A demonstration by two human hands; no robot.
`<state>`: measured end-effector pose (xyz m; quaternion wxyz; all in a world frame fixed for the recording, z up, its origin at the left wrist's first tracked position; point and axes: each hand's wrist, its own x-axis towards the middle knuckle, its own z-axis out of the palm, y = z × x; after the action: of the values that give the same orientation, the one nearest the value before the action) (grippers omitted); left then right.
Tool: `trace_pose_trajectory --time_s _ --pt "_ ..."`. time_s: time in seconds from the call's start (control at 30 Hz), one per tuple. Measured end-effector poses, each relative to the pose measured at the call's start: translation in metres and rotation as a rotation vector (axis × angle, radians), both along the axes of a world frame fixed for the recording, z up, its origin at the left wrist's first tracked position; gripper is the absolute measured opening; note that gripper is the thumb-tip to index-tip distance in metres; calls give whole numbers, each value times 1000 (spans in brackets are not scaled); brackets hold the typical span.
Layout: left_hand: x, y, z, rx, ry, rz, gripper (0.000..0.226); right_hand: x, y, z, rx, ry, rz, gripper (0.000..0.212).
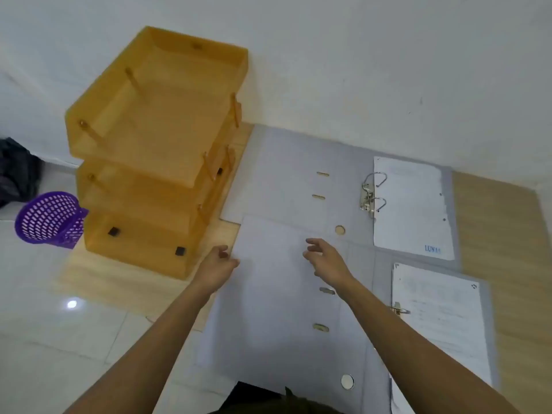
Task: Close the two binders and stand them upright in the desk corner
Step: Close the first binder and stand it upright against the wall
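Two grey lever-arch binders lie open and flat on the wooden desk. The far binder rests against the wall, with its metal rings up and a white sheet on its right half. The near binder overlaps the far one's front edge and carries papers on the right. My left hand is at the near binder's left cover, at its far left corner, fingers curled around the edge. My right hand hovers over the same cover with fingers spread, holding nothing.
A three-tier orange letter tray stands on the desk's left part against the wall, close to the binders' left edges. A purple mesh basket sits on the tiled floor beyond the desk's left edge. Bare desk shows to the right of the binders.
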<state>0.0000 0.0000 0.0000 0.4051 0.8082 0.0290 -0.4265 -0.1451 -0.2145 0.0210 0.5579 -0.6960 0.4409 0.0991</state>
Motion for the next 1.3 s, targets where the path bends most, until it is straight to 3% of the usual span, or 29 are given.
trace_pose_trajectory --time_s 0.2,0.33,0.53,0.73,1.1,1.3 --pt "-6 -10 -6 43 -146 8 53 0 8 -3 -50 46 58 48" --pt "-2 -29 17 -92 -138 -4 39 2 7 7 -100 -32 100 47" --pt "-4 -65 80 -233 -72 -200 15 0 -7 40 -163 -137 98 50" --pt "-57 -108 127 -374 43 -168 23 -32 -21 78 -139 -329 89 56" --pt "-155 -162 191 -475 -242 -110 43 -89 -48 133 141 -608 76 51" --pt "-206 -189 179 -503 -99 4 59 -125 -69 144 256 -595 -15 55"
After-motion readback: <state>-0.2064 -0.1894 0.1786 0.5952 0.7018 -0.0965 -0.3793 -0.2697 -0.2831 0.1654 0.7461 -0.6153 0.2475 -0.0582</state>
